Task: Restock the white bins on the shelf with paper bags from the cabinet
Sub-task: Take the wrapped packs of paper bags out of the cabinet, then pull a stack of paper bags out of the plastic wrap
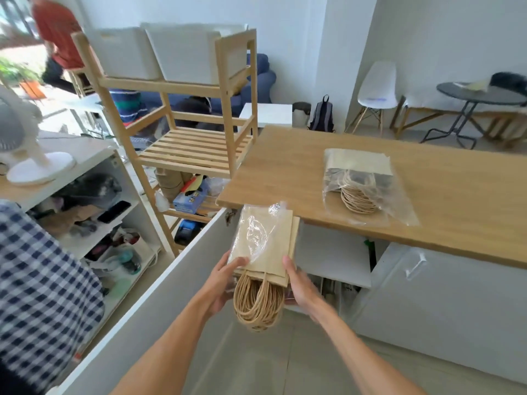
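- The surface (pixel 385 178), a wooden top over the white cabinet, fills the 3 o'clock side of the view. It seems to serve as a staging place, since one packet of paper bags (pixel 360 181) already lies on it in clear wrap, its twine handles pointing toward the person.
- The wooden shelf (pixel 182 115) stands at 11 o'clock, just beside the surface's far left corner. Two white bins (pixel 159 52) sit side by side on its top tier, well apart from the hands; the slatted middle tier holds nothing that I can see.
- The open cabinet door (pixel 159 283) runs from 7 o'clock up toward the centre, with the cabinet's inner shelf (pixel 328 252) showing at 4 o'clock under the surface. The door stands between the person and the wooden shelf, so I judge it must be stepped around or swung closed to reach the bins.
- A second bundle of paper bags (pixel 263 240) is held at centre, just below the surface's near edge, partly in loose clear wrap, its handles hanging down.
- The left hand (pixel 228 277) and the right hand (pixel 299 283) clasp the bundle's lower corners from either side, fingers curled under and thumbs on top, probably to keep the slippery stack square.
- Another person in a red top blurs past at 10 o'clock, and a white fan (pixel 25 149) stands on a low unit at 9 o'clock.
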The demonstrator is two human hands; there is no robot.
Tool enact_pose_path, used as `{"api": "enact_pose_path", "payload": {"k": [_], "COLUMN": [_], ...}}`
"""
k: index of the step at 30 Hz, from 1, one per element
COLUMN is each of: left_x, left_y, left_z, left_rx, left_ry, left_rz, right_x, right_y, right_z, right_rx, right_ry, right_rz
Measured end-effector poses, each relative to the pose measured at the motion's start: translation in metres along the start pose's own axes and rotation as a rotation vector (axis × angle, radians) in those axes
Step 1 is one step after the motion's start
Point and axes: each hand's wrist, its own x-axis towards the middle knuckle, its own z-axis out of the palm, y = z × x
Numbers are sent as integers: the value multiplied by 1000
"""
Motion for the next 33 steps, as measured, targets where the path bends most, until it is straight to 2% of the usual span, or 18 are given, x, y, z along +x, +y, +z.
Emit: {"api": "enact_pose_path", "payload": {"k": [5,9,16,20,26,33], "left_x": [-18,-8,88,162,251,302], "left_y": [82,143,216,239,247,241], "left_z": [16,25,25,26,36,44], "left_rx": [5,35,90,120,156,163], "left_ry": [-9,-16,-86,-100,-129,-107], "left_rz": [68,98,87,62,-5,-114], "right_x": [-2,18,119,190,258,286], "right_y": [-73,-128,-168,-178,-178,-177], "right_z": [-24,-41,-67,-81,-104,-114], "right_rx": [-44,-37,42,168,139,146], "right_ry": [14,66,160,236,379,390], "right_rz": [-102,-71,-36,67,173,247]}}
